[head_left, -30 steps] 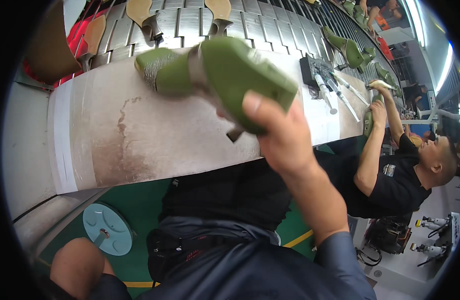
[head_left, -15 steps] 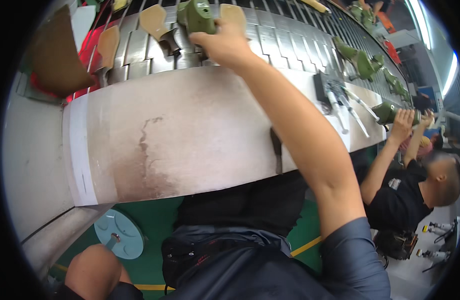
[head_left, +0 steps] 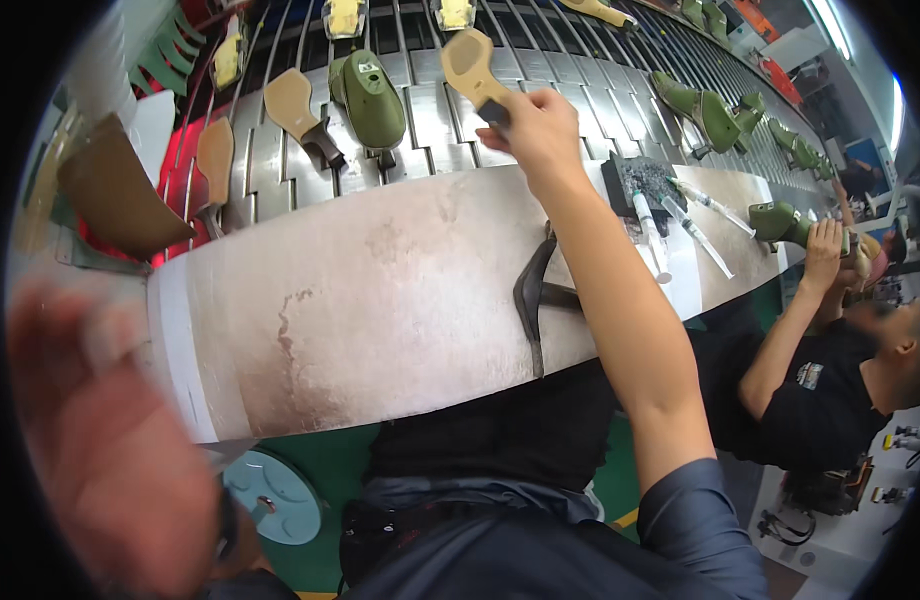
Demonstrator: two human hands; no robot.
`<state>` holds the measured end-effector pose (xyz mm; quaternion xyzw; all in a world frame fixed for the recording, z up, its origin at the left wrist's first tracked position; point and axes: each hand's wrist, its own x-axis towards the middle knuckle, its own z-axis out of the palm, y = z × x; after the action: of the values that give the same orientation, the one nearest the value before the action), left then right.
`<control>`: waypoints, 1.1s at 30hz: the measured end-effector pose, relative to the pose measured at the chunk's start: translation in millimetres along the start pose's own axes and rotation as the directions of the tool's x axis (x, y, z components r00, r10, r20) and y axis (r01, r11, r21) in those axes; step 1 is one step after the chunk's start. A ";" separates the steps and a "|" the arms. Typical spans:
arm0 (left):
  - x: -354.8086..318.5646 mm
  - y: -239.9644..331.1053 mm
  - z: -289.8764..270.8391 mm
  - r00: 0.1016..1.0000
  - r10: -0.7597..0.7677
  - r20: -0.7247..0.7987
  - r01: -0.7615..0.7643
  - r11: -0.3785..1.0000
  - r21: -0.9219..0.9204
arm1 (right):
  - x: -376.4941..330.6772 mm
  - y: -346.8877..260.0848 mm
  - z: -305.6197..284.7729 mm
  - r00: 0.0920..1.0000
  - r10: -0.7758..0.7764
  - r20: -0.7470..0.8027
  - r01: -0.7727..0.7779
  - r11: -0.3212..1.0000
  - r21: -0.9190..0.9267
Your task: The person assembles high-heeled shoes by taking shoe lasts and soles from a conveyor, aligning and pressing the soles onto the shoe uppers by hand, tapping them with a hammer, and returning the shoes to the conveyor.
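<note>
The tan sole [head_left: 468, 62] is over the conveyor [head_left: 432, 128], right of a green last [head_left: 373, 100], with your right hand [head_left: 540, 125] closed around its dark heel [head_left: 493, 112]. Your left hand [head_left: 120, 440] is a blur near the table's [head_left: 380, 260] left end; its opening and contents I cannot tell. A dark tool [head_left: 528, 293] and syringes [head_left: 648, 232] lie on the table.

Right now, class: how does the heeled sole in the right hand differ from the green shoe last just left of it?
The heeled sole is tan with a dark heel; the shoe last is green. The sole is thin, the last thick and rounded. The right hand holds the sole; no hand touches the last. Both show against the metal slats.
</note>
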<state>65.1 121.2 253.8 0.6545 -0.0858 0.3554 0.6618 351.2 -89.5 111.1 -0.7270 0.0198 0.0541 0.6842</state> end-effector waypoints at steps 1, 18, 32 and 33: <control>-13.8 -24.1 0.3 0.982 -0.176 0.067 0.170 0.982 0.089 | -26.8 -5.7 -7.2 1.000 -0.006 0.027 0.001 0.982 0.186; 273.7 -494.8 219.4 0.933 -0.333 -0.135 0.200 0.169 0.965 | -116.5 58.3 -101.7 0.826 -0.175 0.536 0.033 0.964 0.265; 301.4 -419.7 225.8 0.810 -0.578 -0.101 0.282 0.234 0.930 | -113.1 56.6 -90.1 0.896 -0.262 0.357 0.194 0.957 0.215; 286.8 -382.9 227.8 0.781 -0.621 -0.071 0.305 0.279 0.910 | -110.3 54.1 -90.9 0.907 -0.132 0.401 0.033 0.969 0.244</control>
<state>578.5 54.5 140.7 0.9391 0.2116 0.0300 0.2692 240.7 -188.6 74.2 -0.6144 -0.1506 0.1750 0.7544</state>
